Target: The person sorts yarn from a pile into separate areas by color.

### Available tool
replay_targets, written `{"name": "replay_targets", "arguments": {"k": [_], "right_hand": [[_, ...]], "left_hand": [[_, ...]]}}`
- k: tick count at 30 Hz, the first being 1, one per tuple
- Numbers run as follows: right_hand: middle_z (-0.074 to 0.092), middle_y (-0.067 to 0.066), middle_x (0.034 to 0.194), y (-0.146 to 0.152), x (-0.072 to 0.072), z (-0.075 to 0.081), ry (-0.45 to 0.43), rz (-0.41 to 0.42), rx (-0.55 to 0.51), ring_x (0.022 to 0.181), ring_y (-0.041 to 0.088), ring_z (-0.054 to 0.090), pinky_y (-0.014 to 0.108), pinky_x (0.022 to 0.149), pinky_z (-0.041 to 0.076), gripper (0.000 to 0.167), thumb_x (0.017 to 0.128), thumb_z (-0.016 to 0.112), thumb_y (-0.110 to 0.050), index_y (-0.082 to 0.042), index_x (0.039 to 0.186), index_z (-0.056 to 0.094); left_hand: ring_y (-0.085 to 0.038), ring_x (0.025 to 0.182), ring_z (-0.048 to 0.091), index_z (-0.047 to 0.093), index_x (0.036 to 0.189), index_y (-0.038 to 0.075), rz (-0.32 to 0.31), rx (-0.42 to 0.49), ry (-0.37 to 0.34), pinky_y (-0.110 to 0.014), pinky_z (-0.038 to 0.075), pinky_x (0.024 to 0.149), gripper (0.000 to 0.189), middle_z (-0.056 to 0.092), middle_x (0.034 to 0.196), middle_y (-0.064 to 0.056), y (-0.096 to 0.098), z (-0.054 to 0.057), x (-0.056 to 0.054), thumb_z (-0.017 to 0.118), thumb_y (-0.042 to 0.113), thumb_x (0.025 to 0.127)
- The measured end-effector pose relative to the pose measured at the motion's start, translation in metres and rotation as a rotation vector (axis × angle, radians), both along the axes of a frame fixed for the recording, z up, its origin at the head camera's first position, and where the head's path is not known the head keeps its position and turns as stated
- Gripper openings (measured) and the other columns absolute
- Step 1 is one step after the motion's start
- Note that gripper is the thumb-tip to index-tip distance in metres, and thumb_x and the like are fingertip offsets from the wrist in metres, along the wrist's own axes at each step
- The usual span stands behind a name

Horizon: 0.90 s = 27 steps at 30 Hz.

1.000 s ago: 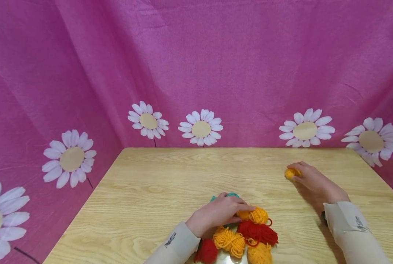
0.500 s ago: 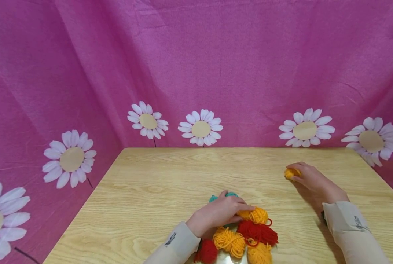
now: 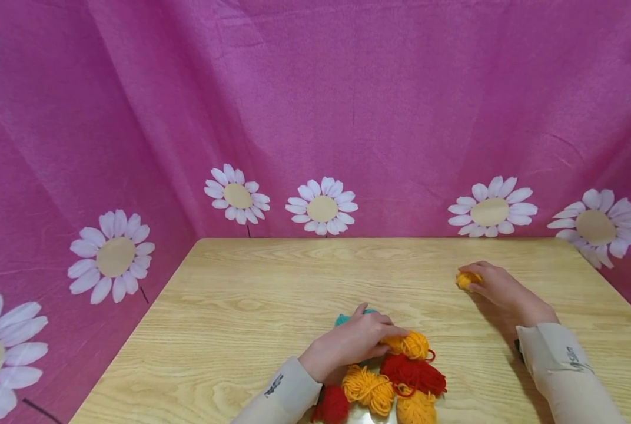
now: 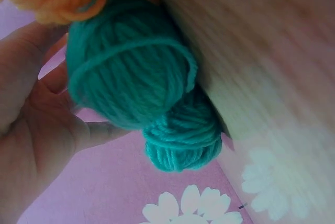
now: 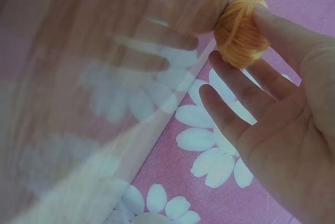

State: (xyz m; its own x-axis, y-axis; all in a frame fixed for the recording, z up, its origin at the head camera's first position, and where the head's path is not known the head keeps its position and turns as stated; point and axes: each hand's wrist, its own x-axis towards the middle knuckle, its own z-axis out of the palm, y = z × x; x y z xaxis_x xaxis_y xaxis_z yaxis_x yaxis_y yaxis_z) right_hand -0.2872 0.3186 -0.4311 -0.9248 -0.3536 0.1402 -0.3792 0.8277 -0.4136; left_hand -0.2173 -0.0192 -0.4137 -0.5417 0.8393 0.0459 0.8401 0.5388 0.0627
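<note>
My right hand (image 3: 498, 288) pinches a small yellow-orange ball of yarn (image 3: 466, 280) near the far right of the table. Its thumb and fingertips hold the ball (image 5: 242, 33) low against the tabletop, the other fingers spread in the right wrist view. Over a cluster of yarn balls at the front, my left hand (image 3: 349, 341) lies with fingers extended, the fingertips at another yellow-orange ball (image 3: 415, 345). Beneath its palm sits a larger teal ball (image 4: 128, 62), with a second teal ball (image 4: 183, 140) beside it; the hand covers most of both in the head view.
Close to the left hand lie dark red yarn (image 3: 413, 374), a red ball (image 3: 332, 405) and two yellow-orange skeins, one in the middle (image 3: 368, 388) and one at the front edge (image 3: 417, 407). A pink daisy-print cloth (image 3: 389, 118) hangs behind the wooden table (image 3: 231, 306).
Hardly anything differs. A finger of the left hand lifts slightly over the teal yarn; the right hand keeps its pinch on the ball with barely any shift.
</note>
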Motion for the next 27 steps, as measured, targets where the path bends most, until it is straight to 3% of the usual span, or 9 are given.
{"name": "replay_targets", "arguments": {"k": [10, 20, 27], "right_hand": [[0.065, 0.025, 0.112, 0.001, -0.003, -0.003, 0.087, 0.038, 0.053, 0.102, 0.039, 0.06, 0.058, 0.094, 0.049, 0.037, 0.087, 0.069, -0.004, 0.008, 0.12, 0.062], [0.064, 0.026, 0.115, 0.0, -0.002, -0.002, 0.066, 0.032, 0.042, 0.105, 0.04, 0.059, 0.059, 0.096, 0.048, 0.038, 0.087, 0.069, -0.004, 0.009, 0.122, 0.061], [0.063, 0.027, 0.118, 0.001, -0.001, -0.001, 0.057, 0.032, 0.033, 0.108, 0.041, 0.058, 0.059, 0.097, 0.047, 0.037, 0.089, 0.067, -0.005, 0.008, 0.123, 0.061]], "left_hand": [[-0.007, 0.112, 0.061, 0.057, 0.138, 0.029, -0.01, 0.052, 0.088, -0.048, 0.044, 0.109, 0.044, 0.068, 0.118, 0.007, -0.001, 0.002, 0.0, 0.065, 0.024, 0.095], [-0.007, 0.106, 0.064, 0.06, 0.135, 0.024, -0.037, 0.157, 0.108, -0.045, 0.047, 0.106, 0.041, 0.07, 0.114, 0.008, 0.001, 0.002, -0.003, 0.065, 0.024, 0.094], [-0.008, 0.107, 0.064, 0.061, 0.134, 0.023, -0.024, 0.178, 0.096, -0.045, 0.047, 0.106, 0.04, 0.071, 0.114, 0.006, 0.002, 0.011, -0.002, 0.065, 0.024, 0.095]]}}
